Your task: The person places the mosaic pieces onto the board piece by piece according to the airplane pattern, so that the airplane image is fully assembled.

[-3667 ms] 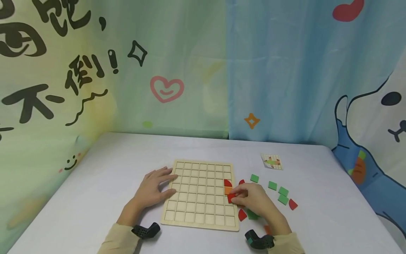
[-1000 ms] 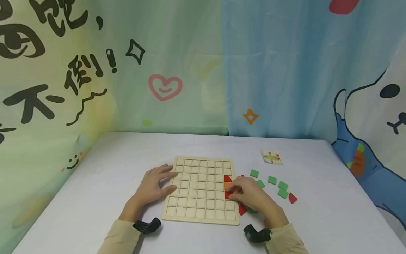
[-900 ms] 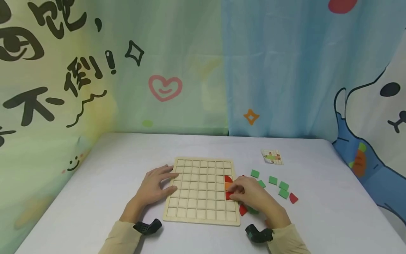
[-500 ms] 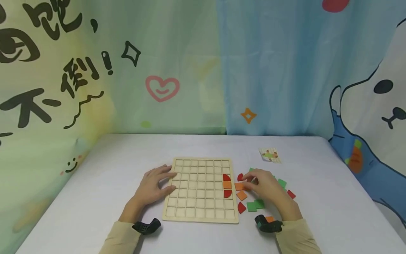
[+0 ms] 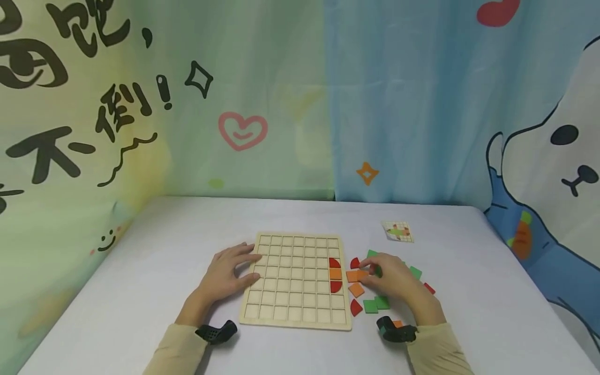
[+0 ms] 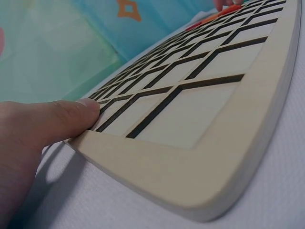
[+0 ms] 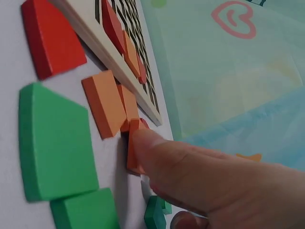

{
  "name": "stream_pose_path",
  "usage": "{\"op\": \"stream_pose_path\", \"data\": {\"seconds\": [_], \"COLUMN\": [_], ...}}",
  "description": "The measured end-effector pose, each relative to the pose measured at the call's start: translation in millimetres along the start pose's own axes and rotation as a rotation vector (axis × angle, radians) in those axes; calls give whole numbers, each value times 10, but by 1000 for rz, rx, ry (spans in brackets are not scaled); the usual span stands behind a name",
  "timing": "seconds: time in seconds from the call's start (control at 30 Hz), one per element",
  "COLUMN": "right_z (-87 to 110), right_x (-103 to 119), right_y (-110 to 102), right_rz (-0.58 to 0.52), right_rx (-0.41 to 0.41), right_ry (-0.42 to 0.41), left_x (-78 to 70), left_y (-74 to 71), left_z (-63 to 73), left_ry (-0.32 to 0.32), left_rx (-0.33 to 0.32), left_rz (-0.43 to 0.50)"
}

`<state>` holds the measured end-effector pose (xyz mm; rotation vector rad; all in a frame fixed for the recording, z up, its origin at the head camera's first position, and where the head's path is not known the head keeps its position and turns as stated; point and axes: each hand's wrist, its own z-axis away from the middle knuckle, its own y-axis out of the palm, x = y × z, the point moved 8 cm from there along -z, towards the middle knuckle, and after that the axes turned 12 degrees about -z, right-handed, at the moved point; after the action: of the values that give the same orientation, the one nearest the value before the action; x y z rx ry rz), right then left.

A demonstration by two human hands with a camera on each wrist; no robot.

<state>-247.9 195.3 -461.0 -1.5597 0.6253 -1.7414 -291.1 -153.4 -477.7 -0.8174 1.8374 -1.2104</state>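
A wooden grid board [image 5: 295,281] lies on the table. Its right column holds a red quarter-round tile [image 5: 335,262], an orange square tile [image 5: 335,274] and another red quarter-round tile [image 5: 335,287]. My left hand [image 5: 229,271] rests at the board's left edge, fingers extended; in the left wrist view the thumb [image 6: 71,117] lies on the rim. Right of the board, my right hand [image 5: 391,278] pinches an orange square tile [image 7: 135,145] between thumb and fingers. Two more orange tiles lie close by, one of them [image 7: 105,105] plain in the right wrist view. The right hand hides part of the pile.
Green square tiles [image 5: 371,306] lie nearer the person, and others [image 5: 415,272] lie beyond the right hand. Loose red quarter-round tiles [image 5: 355,307] are near the board's right side. A small pattern card [image 5: 397,232] lies farther back on the right.
My right hand set the lower red quarter-round tile into the board's right column, released it, and moved right to the orange tiles, taking hold of one. The left hand stayed at the board's edge.
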Motion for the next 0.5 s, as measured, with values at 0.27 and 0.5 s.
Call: {"op": "stream_pose_path", "data": {"seconds": [0.27, 0.5], "right_z": [8, 1], "right_x": [15, -19], "right_y": [-14, -27], "right_rz": [6, 16], "right_rx": [31, 13], "right_ry": [2, 7], "left_x": [17, 15], "left_y": [-17, 5], "left_z": [4, -5], "left_ry": [-2, 13], "left_rx": [4, 11], "left_rz": [-1, 7]}}
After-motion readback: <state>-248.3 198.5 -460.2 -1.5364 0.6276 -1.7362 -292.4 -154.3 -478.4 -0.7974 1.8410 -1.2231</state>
